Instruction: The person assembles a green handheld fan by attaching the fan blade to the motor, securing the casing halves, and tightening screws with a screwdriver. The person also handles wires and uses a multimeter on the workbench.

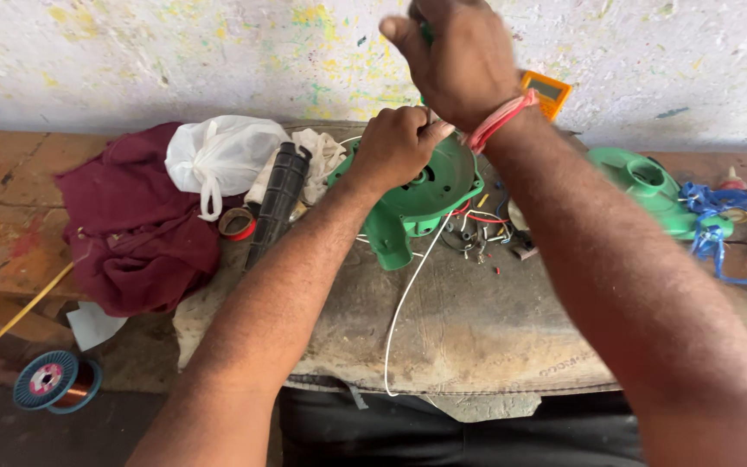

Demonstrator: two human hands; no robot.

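A green round motor housing stands on a worn grey mat, tilted toward me. My left hand rests closed on its upper left rim. My right hand is raised above it, fingers wrapped around a green-handled tool whose tip is hidden behind the hand. Red threads circle my right wrist. A white wire runs from the housing down to the mat's near edge. Small coloured wires and screws lie just right of the housing.
A maroon cloth, a knotted white bag, a black ribbed handle and a red tape roll sit to the left. A second green cover, blue cord and an orange meter are on the right. A copper wire spool lies lower left.
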